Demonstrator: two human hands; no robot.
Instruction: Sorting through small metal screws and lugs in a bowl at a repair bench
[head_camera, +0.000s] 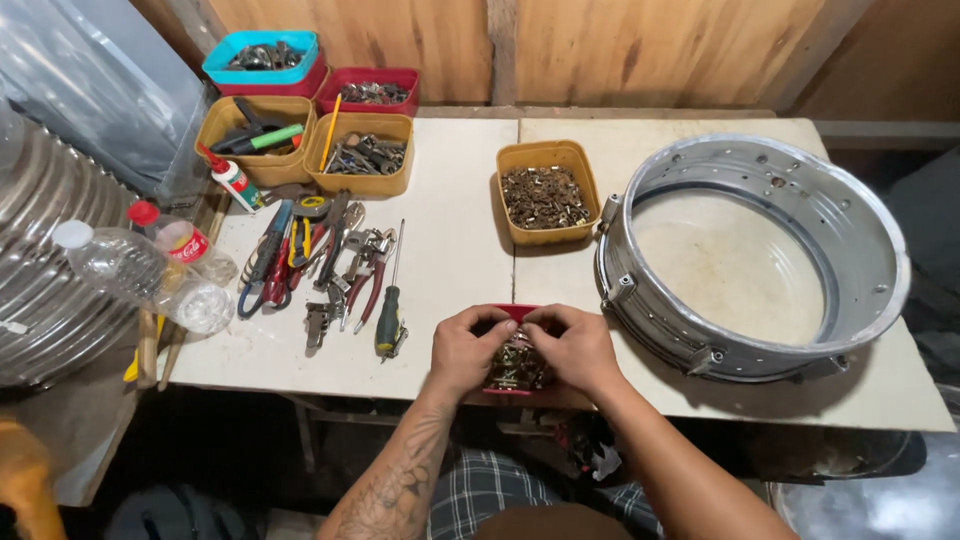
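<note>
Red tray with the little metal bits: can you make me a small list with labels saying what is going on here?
left hand: fingers in the red tray
right hand: fingers in the same tray
tray contents: small metal parts
right of hands: round metal drum shell
behind hands: yellow tray of small parts
left of hands: green-handled screwdriver, pliers
surface: pale table

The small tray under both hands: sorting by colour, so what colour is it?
Red, seen in the head view: the small tray of metal hardware.
</note>
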